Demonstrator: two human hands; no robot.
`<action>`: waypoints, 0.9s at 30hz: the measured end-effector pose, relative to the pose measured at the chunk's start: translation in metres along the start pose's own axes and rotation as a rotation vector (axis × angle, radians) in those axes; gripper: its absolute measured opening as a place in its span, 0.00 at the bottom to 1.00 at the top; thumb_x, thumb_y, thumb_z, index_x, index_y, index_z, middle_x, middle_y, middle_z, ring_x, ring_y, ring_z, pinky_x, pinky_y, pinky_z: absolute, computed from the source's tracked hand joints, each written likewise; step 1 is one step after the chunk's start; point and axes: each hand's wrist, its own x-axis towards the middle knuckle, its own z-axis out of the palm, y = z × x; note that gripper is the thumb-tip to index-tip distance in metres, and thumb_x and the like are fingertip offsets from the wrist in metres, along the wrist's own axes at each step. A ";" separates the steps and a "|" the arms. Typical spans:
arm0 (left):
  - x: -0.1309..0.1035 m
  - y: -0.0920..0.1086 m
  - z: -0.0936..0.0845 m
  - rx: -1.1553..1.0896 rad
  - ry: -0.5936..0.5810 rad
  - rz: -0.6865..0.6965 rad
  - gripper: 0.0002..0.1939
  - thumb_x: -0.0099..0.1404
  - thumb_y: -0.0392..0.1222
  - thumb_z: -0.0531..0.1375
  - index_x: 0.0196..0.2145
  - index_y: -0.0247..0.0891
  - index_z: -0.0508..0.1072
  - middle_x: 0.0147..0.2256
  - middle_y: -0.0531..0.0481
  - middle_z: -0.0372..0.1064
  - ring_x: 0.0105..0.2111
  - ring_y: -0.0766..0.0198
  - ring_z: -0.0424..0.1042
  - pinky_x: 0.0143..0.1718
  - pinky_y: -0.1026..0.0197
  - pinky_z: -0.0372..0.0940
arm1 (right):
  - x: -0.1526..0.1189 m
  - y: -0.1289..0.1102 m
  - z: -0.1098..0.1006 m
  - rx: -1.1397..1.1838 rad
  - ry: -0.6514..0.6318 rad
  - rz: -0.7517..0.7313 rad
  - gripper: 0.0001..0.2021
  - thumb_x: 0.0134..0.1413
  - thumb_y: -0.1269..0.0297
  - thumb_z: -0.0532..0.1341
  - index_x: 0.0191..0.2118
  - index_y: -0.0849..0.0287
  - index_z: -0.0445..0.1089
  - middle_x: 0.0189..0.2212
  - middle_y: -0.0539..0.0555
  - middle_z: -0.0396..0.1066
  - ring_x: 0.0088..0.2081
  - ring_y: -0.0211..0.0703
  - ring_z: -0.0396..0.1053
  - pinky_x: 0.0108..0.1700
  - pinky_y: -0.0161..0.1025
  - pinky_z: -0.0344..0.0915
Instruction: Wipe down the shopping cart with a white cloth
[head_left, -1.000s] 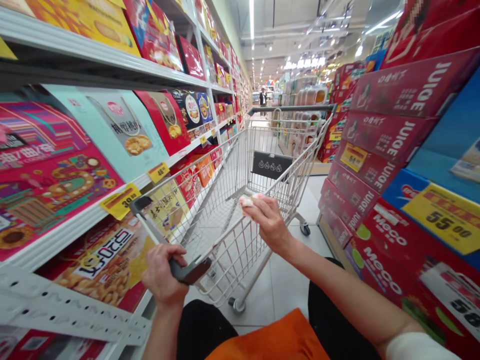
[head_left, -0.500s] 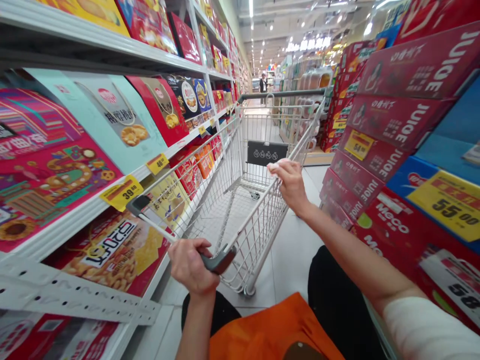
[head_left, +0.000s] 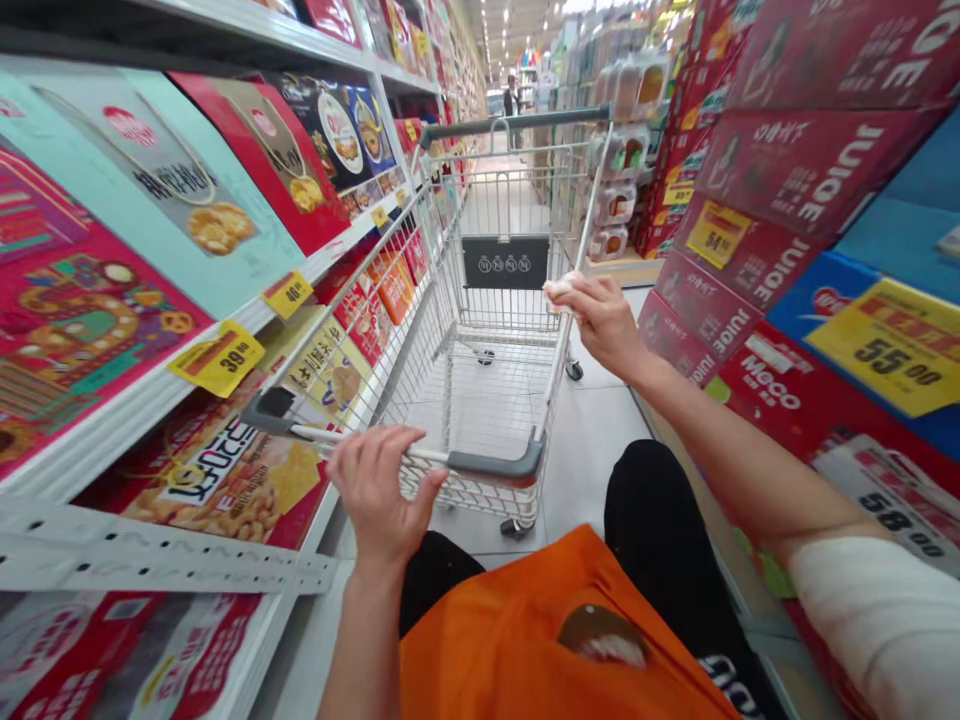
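An unloaded wire shopping cart (head_left: pixel 480 395) stands before me, its near end toward my knees. My left hand (head_left: pixel 382 485) lies over the white bar of that end, fingers hooked across it and thumb on the near side. Grey corner bumpers (head_left: pixel 506 460) sit at the bar's ends. At the cart's right side rail, my right hand (head_left: pixel 600 310) pinches a crumpled whitish cloth (head_left: pixel 564 291); whether it is cloth or tissue is hard to tell. A dark panel (head_left: pixel 506 262) and a grey push handle (head_left: pixel 517 125) are at the far end.
Shelves (head_left: pixel 330 265) of boxed snacks with yellow price tags (head_left: pixel 219 358) run close along the left. Stacked red drink cartons (head_left: pixel 787 165) rise on the right. White floor tiles (head_left: pixel 592 410) lie beside the cart. A person (head_left: pixel 511 100) stands far down the aisle.
The cart has swung straighter along the aisle, its near end going right. My left hand has moved from the grey corner bumper onto the white bar. My right hand still pinches the cloth at the rail.
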 end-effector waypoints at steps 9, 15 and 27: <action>0.009 0.023 0.025 0.194 -0.032 0.008 0.21 0.75 0.59 0.50 0.38 0.42 0.73 0.31 0.49 0.70 0.39 0.54 0.64 0.57 0.50 0.52 | -0.021 -0.066 -0.077 0.186 -0.378 -0.017 0.19 0.54 0.80 0.56 0.35 0.50 0.81 0.40 0.48 0.83 0.42 0.40 0.76 0.49 0.44 0.64; 0.018 0.047 0.040 0.253 -0.069 -0.061 0.25 0.74 0.63 0.48 0.35 0.42 0.73 0.31 0.48 0.68 0.37 0.53 0.62 0.53 0.49 0.53 | -0.026 -0.082 -0.088 0.136 -0.333 0.115 0.17 0.50 0.78 0.57 0.30 0.53 0.81 0.33 0.50 0.82 0.36 0.41 0.71 0.45 0.44 0.63; 0.035 0.088 0.075 0.178 -0.118 -0.217 0.21 0.73 0.60 0.53 0.40 0.42 0.76 0.36 0.45 0.72 0.42 0.52 0.66 0.58 0.44 0.54 | -0.073 -0.109 -0.066 -0.240 -0.010 0.176 0.19 0.57 0.75 0.55 0.49 0.56 0.77 0.44 0.54 0.79 0.49 0.51 0.67 0.52 0.51 0.69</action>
